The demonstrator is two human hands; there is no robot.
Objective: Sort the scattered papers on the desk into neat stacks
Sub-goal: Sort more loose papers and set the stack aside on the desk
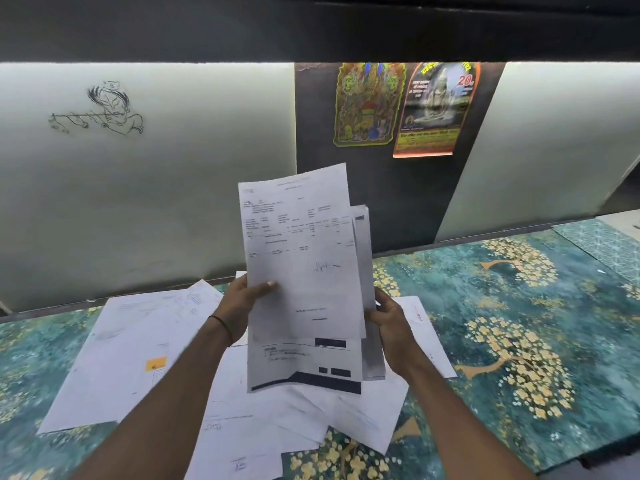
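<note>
I hold a bundle of printed sheets [304, 271] upright above the desk. My left hand [242, 306] grips its left edge, thumb on the front page. My right hand [389, 320] grips the right edge, fingers curled behind the sheets. The sheets in the bundle are uneven, with lower pages sticking out at the bottom and right. Under my arms, several loose white papers [138, 348] lie scattered and overlapping on the desk [519, 306], one with a yellow label [156, 364].
The desk has a teal cover with golden tree patterns. A pale wall panel with a line drawing [100, 109] rises behind it, and two colourful posters [401, 105] hang on a dark panel. The desk's front edge runs at the lower right [588, 459].
</note>
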